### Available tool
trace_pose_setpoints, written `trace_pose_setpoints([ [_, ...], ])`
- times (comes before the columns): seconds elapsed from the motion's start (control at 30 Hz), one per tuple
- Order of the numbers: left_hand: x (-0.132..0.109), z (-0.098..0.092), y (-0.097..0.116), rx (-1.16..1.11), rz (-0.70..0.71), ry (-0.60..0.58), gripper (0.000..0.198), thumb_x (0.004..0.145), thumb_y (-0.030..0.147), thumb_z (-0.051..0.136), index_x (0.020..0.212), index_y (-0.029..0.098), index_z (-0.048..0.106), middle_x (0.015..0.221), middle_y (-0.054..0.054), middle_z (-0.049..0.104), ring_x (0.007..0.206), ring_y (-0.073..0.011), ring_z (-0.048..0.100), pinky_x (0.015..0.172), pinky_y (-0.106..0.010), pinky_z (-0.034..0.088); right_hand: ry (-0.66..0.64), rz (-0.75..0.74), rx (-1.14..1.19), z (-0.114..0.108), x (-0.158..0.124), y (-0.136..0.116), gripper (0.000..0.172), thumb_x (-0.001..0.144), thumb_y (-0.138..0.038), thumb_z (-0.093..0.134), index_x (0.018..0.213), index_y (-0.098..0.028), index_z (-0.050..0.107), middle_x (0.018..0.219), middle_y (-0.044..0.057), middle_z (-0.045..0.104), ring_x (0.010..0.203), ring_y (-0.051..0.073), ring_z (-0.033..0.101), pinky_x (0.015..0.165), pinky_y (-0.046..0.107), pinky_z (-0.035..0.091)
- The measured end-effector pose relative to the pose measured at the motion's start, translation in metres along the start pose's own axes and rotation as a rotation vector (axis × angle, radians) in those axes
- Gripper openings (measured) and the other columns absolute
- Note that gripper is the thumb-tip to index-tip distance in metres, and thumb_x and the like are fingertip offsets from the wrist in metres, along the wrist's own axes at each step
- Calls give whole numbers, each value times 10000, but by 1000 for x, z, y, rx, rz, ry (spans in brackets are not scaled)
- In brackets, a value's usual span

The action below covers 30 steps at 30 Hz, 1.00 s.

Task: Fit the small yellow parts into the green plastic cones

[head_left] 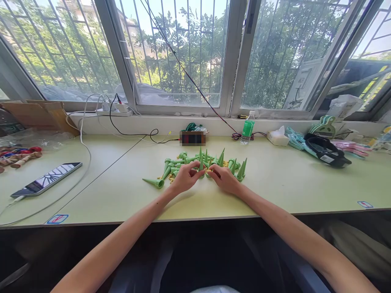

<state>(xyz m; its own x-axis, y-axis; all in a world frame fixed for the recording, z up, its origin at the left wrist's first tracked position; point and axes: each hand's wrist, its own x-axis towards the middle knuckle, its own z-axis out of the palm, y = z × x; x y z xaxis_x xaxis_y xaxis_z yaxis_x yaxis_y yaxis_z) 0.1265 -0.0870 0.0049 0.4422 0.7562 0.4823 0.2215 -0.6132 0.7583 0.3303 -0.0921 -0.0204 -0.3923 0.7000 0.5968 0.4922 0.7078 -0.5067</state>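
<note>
In the middle of the table, my left hand [185, 177] is closed around the base of a green plastic spike [201, 163], which points upward. My right hand [225, 178] is closed right beside it, its fingertips pinched on what looks like a small yellow piece [208, 171]. Behind and around both hands lies a pile of similar hollow green spikes, some upright, others on their sides. One loose spike [154, 182] lies left of my left hand with its wide end toward it. Small yellow pieces [171, 178] are scattered among the spikes; their exact shape is too small to tell.
On the left are a phone [45, 180] with a white cable and wooden toys [26, 158]. A blurred-out device [192, 138], a bottle [248, 128] and a tissue box [277, 137] stand along the back. A black strapped object [328, 150] lies right, near hangers [324, 127].
</note>
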Motion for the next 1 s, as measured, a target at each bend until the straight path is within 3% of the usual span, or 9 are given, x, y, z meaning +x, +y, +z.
trace_pose_setpoints([
  [0.27, 0, 0, 1, 12, -3, 15, 230, 879, 374, 621, 883, 147, 583, 589, 60, 362, 460, -40, 293, 404, -177, 214, 2, 20, 6, 0, 0, 0, 250, 997, -399, 455, 985, -185, 583, 576, -62, 481, 495, 101, 405, 564, 231, 310],
  [0.43, 0, 0, -1, 33, 4, 23, 242, 864, 380, 643, 882, 147, 581, 607, 55, 390, 455, -34, 292, 402, -176, 206, 2, 1, 24, 1, 0, 0, 223, 989, -385, 476, 1040, -186, 563, 582, -68, 503, 490, 98, 405, 573, 230, 315],
  [0.67, 0, 0, -3, 37, 30, 4, 278, 875, 417, 623, 921, 143, 605, 690, 22, 506, 453, -30, 316, 400, -174, 244, -9, -1, 6, 0, 1, -3, 205, 998, -349, 452, 966, -189, 575, 574, -60, 496, 498, 105, 416, 571, 235, 311],
  [1.0, 1, 0, -1, 12, 22, 19, 263, 860, 402, 645, 867, 148, 575, 622, 46, 460, 446, -33, 318, 392, -166, 237, -30, 12, 20, 0, -1, -2, 224, 981, -382, 483, 1063, -185, 552, 562, -77, 484, 480, 104, 397, 560, 230, 310],
])
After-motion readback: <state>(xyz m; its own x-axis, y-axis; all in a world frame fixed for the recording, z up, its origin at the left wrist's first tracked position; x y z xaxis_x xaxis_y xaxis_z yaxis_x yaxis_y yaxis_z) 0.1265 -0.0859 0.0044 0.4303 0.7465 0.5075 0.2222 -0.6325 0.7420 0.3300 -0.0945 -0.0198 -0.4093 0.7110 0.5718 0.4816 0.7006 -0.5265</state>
